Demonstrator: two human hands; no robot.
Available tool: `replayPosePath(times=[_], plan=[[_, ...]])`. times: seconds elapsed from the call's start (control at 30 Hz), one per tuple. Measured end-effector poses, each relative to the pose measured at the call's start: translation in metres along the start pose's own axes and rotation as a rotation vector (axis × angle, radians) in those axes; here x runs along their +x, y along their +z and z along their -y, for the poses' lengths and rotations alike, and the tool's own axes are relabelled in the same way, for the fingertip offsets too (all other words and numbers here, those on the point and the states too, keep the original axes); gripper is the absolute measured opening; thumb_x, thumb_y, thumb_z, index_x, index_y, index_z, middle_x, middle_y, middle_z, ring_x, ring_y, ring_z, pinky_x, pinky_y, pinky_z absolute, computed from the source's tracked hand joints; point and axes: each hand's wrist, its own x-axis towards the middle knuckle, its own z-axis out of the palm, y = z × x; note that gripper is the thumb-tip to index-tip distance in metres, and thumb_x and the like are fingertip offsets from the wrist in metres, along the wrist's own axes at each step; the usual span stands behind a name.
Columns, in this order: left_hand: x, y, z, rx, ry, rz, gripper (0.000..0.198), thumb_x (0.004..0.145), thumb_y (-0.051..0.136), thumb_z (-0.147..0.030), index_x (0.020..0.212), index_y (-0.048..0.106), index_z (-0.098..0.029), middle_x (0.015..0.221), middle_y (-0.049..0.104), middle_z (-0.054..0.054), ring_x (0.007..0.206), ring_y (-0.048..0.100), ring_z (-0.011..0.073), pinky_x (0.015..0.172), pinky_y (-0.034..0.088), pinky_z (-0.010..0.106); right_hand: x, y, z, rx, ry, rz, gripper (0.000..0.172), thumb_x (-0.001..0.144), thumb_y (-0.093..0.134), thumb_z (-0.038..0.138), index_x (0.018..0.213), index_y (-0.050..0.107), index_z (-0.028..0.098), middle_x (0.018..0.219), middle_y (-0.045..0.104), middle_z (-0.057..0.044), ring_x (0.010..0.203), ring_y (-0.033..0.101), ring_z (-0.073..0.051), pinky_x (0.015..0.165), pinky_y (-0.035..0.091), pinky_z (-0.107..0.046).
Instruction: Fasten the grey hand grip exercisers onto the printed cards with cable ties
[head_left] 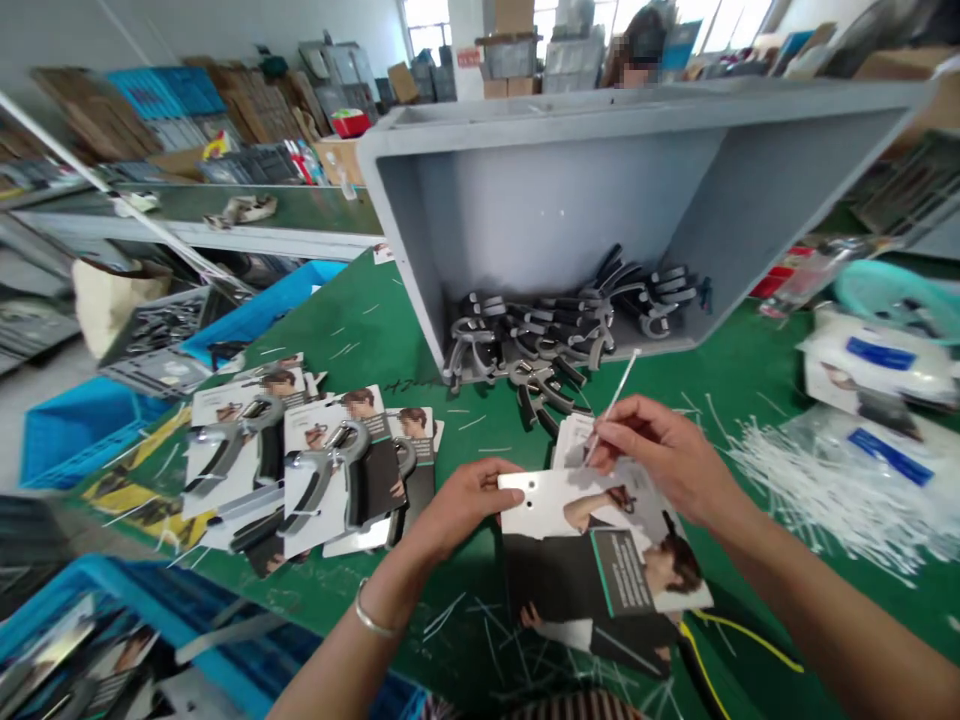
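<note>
Step in hand, as judged: positioning a white tie (622, 393) at the printed card (555, 580). The card is at lower centre of the frame, held above the green table (345, 310).

The left hand (469, 505) clamps the card's upper left corner, thumb on the printed face; the fingers behind are largely hidden. The right hand (660, 450) pinches the tie between thumb and index finger, just above the card's upper edge; whether the tie's lower end touches the card cannot be told. The next move probably calls for a steady card and the tie's end aligned with the punched holes (529, 503).

Card appearance: flat, tilted, white along the upper part and dark below, with photographs of a person and a grey text panel edged in green. The small round holes are beside the left thumb.
</note>
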Motion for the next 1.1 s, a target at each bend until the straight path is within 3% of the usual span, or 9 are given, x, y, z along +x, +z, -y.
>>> replayPosePath(times=[0.1,0.2,0.37,0.67,0.9,1.1], plan=[[0.005,-0.004,-0.001,0.047,0.023,0.012,0.032,0.074,0.076,-0.028,0.101,0.07,-0.014,0.087,0.07,0.004,0.076,0.061,0.0143,0.071,0.044,0.024,0.005,0.034,-0.005,-0.041,-0.1,0.033,0.015,0.094,0.057,0.036,0.09,0.056,0.022,0.077,0.071,-0.002,0.069,0.07,-0.016,0.068,0.055,-0.03],[0.007,-0.005,0.009,0.023,0.031,-0.004,0.033,0.079,0.073,-0.034,0.105,0.069,-0.015,0.083,0.068,0.003,0.071,0.058,0.0127,0.066,0.042,0.023,0.003,0.05,-0.019,-0.212,-0.197,0.002,0.013,0.098,0.051,0.033,0.094,0.055,0.022,0.082,0.071,-0.002,0.073,0.07,-0.016,0.07,0.054,-0.029],[0.002,-0.006,0.027,-0.097,0.053,-0.146,0.036,0.087,0.063,-0.046,0.105,0.069,-0.016,0.081,0.066,0.002,0.069,0.057,0.0118,0.064,0.042,0.022,0.0,0.047,-0.028,-0.458,-0.304,-0.004,0.011,0.1,0.046,0.028,0.096,0.055,0.022,0.085,0.071,-0.003,0.08,0.069,-0.017,0.078,0.05,-0.031],[0.014,0.004,0.042,-0.348,0.111,-0.168,0.035,0.092,0.054,-0.046,0.098,0.071,-0.017,0.084,0.068,0.005,0.077,0.06,0.0156,0.073,0.046,0.025,0.009,0.051,-0.033,-0.606,-0.251,0.192,0.008,0.096,0.054,0.023,0.089,0.058,0.021,0.086,0.064,-0.002,0.081,0.06,-0.018,0.074,0.043,-0.03],[0.022,-0.001,0.053,-0.303,0.03,-0.055,0.036,0.087,0.06,-0.05,0.095,0.069,-0.017,0.065,0.054,-0.002,0.053,0.042,0.009,0.051,0.033,0.021,0.01,0.042,-0.03,-0.497,-0.218,0.236,0.011,0.092,0.062,0.027,0.083,0.064,0.021,0.086,0.063,-0.002,0.084,0.058,-0.018,0.076,0.043,-0.031],[0.031,-0.002,0.063,-0.151,-0.042,-0.019,0.033,0.069,0.077,-0.044,0.082,0.07,-0.014,0.058,0.051,-0.005,0.05,0.039,0.0064,0.051,0.03,0.019,0.012,0.039,-0.032,-0.49,-0.217,0.276,0.011,0.091,0.062,0.026,0.083,0.067,0.021,0.089,0.065,-0.003,0.086,0.058,-0.019,0.077,0.043,-0.032]])
